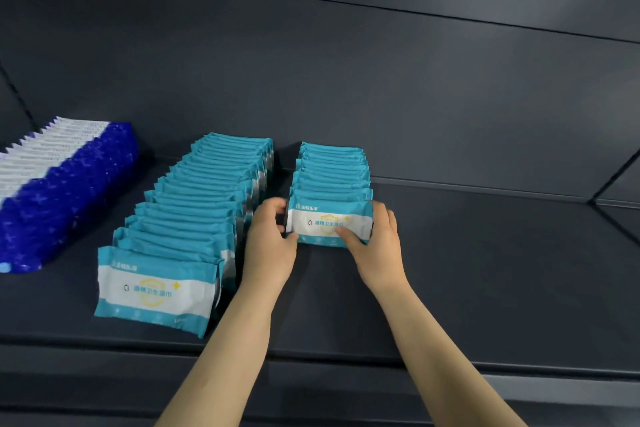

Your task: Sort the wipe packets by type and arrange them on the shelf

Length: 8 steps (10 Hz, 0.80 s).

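On shelf [467, 270], front packet [325, 222] upright, crosswise.

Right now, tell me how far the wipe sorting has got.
Done: the blue-and-white row and the long teal row stand sorted on the shelf. In hand: left hand and right hand hold the front packet of the short teal row. Left: unclear; no loose packets show, though that row stops short.

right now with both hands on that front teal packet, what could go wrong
1. The front teal packet stands against the short teal row; if the left hand and right hand let go carelessly, it may tip forward onto the shelf.
2. The left hand sits close beside the long teal row; drawing it back could knock those packets askew.
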Tool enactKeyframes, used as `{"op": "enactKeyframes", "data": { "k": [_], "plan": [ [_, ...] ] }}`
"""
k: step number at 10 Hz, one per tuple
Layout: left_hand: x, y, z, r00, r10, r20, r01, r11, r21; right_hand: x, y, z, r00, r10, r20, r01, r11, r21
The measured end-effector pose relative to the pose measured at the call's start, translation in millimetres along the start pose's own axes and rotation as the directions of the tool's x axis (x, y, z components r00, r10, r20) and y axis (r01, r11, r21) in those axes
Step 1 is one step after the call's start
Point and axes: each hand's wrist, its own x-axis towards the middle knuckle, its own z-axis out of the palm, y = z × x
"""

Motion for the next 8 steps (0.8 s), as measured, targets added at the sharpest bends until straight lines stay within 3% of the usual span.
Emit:
{"op": "enactKeyframes", "data": {
  "k": [2,4,7,8],
  "plan": [
    [8.5,-3.3,8.5,0.998,0.021,-0.056,-0.020,1.000,0.016,6.1,1.8,0.1,0.993,-0.102,-0.064,0.094,0.989,-0.118],
    [8.5,-3.3,11.2,0.997,0.013,-0.075,-0.010,0.999,0.047,2.8,-0.4,2.6,0.987,-0.123,-0.107,0.108,0.985,-0.131],
    [-8.0,3.1,-0.2,1.000,0.007,0.010,-0.006,1.000,-0.021,-8.5,0.7,-5.1,0.986,-0.148,-0.077,0.148,0.989,-0.009],
    [-26.5,4.4,-9.3,0.998,0.053,0.024,-0.052,0.997,-0.050,-19.4,1.5,-11.1,0.988,-0.121,-0.094,0.131,0.986,0.102]
  ]
}}
